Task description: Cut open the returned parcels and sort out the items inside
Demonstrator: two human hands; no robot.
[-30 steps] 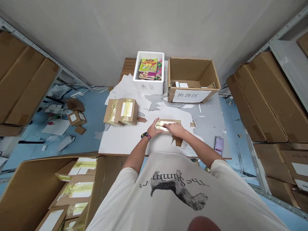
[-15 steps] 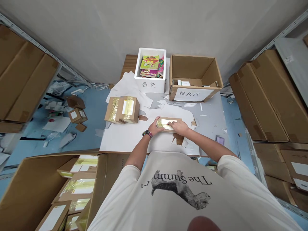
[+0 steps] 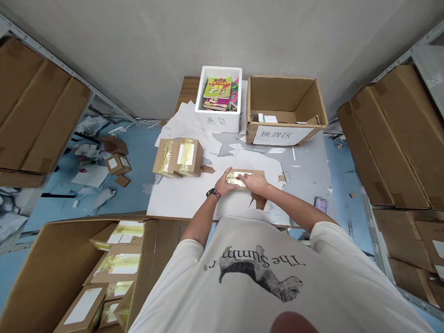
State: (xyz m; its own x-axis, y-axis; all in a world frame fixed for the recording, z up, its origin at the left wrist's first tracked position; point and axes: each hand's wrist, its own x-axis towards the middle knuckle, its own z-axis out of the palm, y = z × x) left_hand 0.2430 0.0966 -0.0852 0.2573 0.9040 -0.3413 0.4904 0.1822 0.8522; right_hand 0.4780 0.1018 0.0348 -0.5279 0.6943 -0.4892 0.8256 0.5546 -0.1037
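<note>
A small cardboard box [image 3: 258, 173], with yellowish tape and a white label on top, lies flat on the white-covered table in front of me. My left hand [image 3: 225, 183], with a dark patterned band at its wrist, grips the left end of this box, thumb and fingers on opposite sides. Over the box top, my right hand [image 3: 255, 183] is closed around a small red object [image 3: 237, 178], whose tip touches the taped surface; most of it is hidden by the fingers. Two taped cardboard boxes [image 3: 190, 156] stand together to the left.
At the back are a white foam box [image 3: 218, 122] with books and an open cardboard carton [image 3: 287, 82]. Torn paper lies on the table [image 3: 308, 171]. A large carton [image 3: 45, 259] of taped boxes is at lower left. Stacked cartons [image 3: 391, 143] line the right side.
My right hand has slid a little to the left along the box top, with the small red object in it. My left hand keeps its grip; the view has shifted slightly.
</note>
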